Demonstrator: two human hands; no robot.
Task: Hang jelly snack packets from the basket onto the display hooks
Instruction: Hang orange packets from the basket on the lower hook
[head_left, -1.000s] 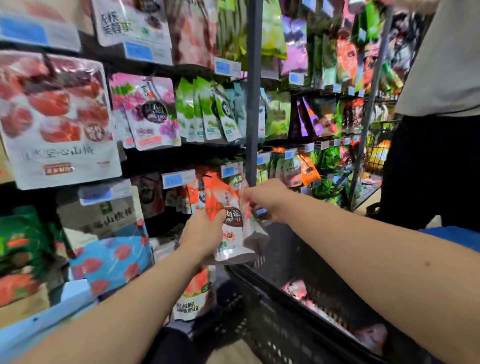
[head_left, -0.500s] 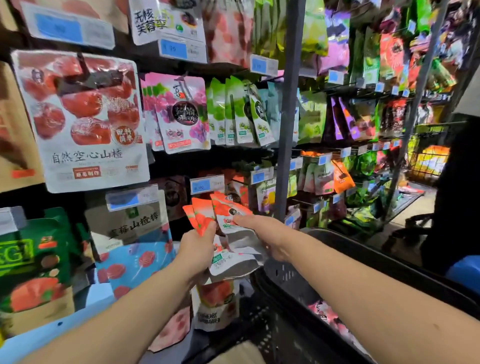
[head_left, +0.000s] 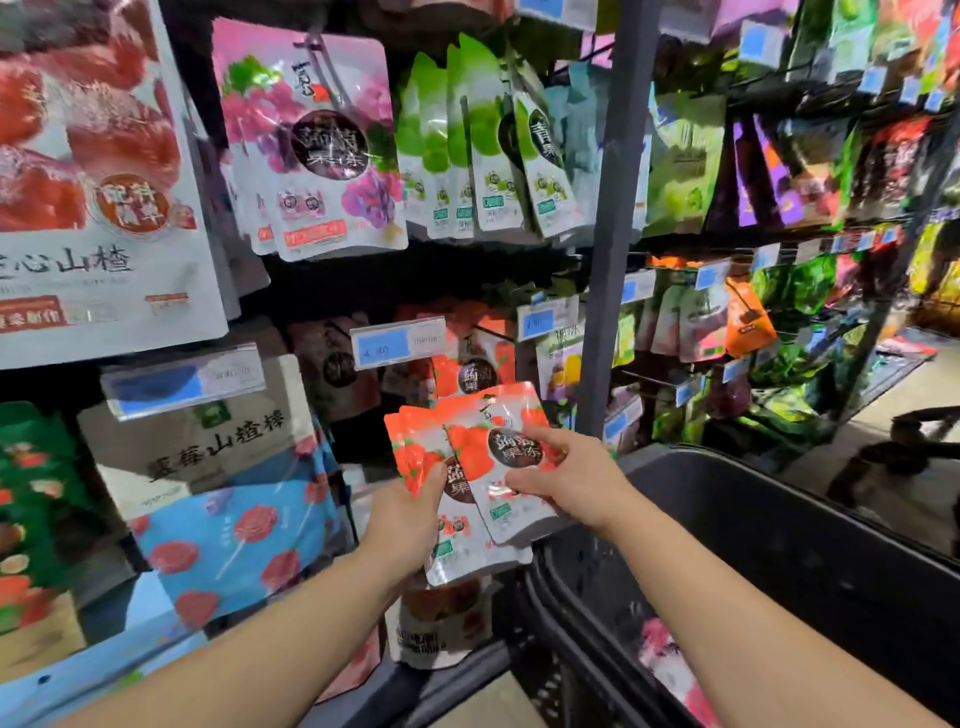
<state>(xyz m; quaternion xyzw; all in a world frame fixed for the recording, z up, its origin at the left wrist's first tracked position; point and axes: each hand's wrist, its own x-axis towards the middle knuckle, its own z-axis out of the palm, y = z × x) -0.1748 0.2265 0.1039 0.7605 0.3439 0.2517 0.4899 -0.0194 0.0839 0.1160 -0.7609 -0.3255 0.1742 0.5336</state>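
Note:
I hold a fanned stack of red-and-white jelly snack packets (head_left: 441, 499) in front of the lower display row. My left hand (head_left: 410, 519) grips the stack from the left, thumb on its face. My right hand (head_left: 566, 478) pinches the front packet (head_left: 498, 457) at its right edge. Just above, matching red packets (head_left: 475, 364) hang on a hook behind a blue price tag (head_left: 399, 342). The black basket (head_left: 769, 525) stands at lower right with pink packets (head_left: 670, 660) inside.
A grey shelf upright (head_left: 613, 218) rises right of my hands. Pink packets (head_left: 311, 140) and green packets (head_left: 483, 145) hang on the row above. Large hawthorn bags (head_left: 93, 182) fill the left. An aisle floor (head_left: 924, 384) opens at far right.
The view has tilted and moved closer to the shelf. My hands raised the packets toward the hook, and the front packet now faces me more squarely. The person at the right left the view.

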